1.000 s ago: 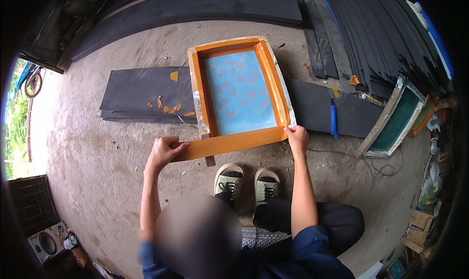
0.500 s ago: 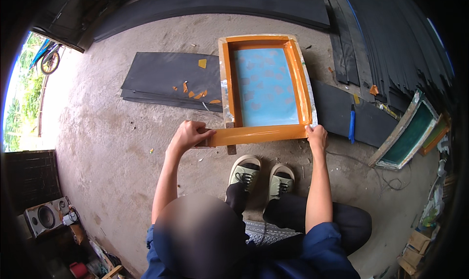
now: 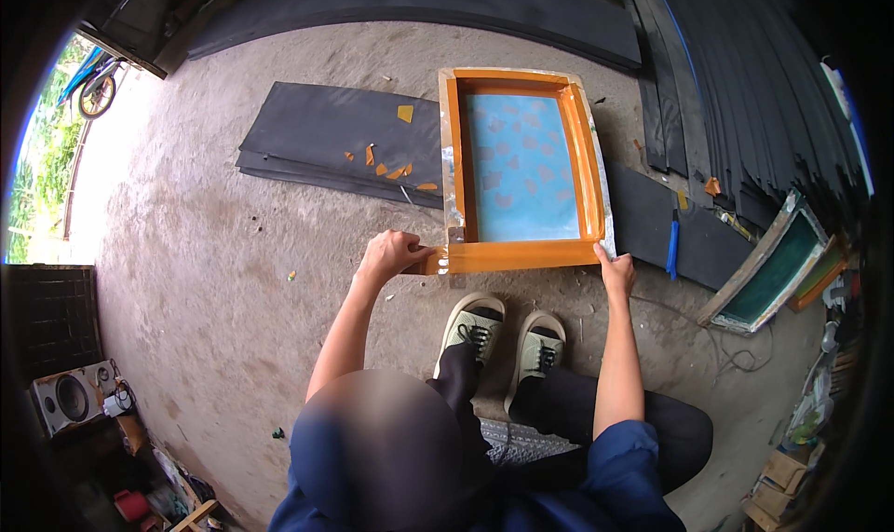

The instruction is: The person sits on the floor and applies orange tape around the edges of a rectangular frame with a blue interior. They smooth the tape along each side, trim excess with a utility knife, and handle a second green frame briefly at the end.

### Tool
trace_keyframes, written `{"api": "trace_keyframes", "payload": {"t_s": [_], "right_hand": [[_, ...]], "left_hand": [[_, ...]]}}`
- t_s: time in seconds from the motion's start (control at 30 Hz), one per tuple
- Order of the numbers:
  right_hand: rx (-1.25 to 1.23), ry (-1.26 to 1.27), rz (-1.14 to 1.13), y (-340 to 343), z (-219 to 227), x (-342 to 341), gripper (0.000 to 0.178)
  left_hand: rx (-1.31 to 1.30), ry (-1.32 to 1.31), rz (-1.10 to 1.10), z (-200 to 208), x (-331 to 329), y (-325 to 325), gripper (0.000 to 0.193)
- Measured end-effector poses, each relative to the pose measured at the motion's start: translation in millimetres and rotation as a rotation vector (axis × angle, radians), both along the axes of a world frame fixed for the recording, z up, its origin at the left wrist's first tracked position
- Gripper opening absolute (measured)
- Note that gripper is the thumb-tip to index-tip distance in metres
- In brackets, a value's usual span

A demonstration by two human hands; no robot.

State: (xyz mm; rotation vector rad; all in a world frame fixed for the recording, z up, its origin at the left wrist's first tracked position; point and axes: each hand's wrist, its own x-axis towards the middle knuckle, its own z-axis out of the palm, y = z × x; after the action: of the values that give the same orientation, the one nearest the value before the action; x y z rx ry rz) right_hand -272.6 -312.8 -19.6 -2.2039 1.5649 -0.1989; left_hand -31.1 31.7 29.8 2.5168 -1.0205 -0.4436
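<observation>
"What do the hands hold?"
"The left hand grips the left end of a long, flat, glossy orange tape strip; the right hand pinches its right end."
"Where's the strip?"
"Along the near edge of the rectangular, orange-taped frame, lying across flat black sheets."
</observation>
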Motion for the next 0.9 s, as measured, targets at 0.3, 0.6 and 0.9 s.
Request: {"api": "trace_keyframes", "payload": {"t_s": [0.3,0.6,0.9], "right_hand": [[0.312,-0.223,-0.191,7.1,-21.1,10.2,0.064],[0.288,-0.383,-0.261,-41.3,-5.3,-46.9,0.019],[-0.346,-0.330,-0.067,-120.0,-15.1,-88.3,0.034]], "left_hand": [[-0.240,-0.189,0.266,-29.4,-28.5,-13.8,0.036],[-0.037,-0.131,0.464,-30.3,-51.9,-51.8,0.048],[-0.299,-0.231,0.387,-1.2,-96.2,-146.3,0.031]]}}
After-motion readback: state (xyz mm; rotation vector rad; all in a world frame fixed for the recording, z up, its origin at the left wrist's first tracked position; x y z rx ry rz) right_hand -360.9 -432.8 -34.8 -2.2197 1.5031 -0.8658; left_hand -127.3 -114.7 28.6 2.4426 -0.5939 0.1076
